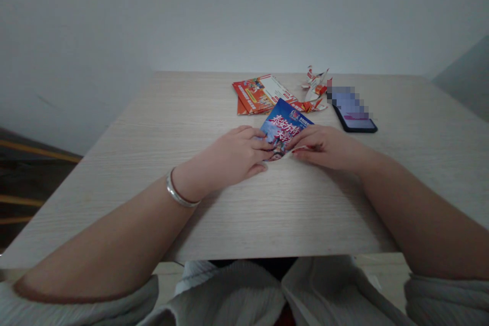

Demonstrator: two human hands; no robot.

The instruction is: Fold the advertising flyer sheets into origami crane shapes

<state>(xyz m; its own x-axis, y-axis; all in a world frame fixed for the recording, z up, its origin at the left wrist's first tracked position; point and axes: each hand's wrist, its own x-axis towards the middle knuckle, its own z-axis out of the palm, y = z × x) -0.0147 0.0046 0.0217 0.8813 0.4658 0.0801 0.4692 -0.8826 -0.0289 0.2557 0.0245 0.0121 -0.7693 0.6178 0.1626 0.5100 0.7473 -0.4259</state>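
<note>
A blue printed leaflet with red-and-white lettering lies at an angle on the table between both hands. My left hand rests flat over its left corner, fingers stretched out and a silver bangle on the wrist. On the other side, my right hand pinches the lower right edge between thumb and fingers, where a pale strip of the paper's underside turns up. Just beyond the leaflet are orange-red printed leaflets, stacked and slightly fanned. The blue leaflet's upper part overlaps them in view.
Crumpled, torn red-and-white paper stands up behind the leaflets. A dark phone lies to the right, its screen partly pixelated. The pale wood-grain table meets a white wall at the back. Dark shelving with yellowish bars is at the left.
</note>
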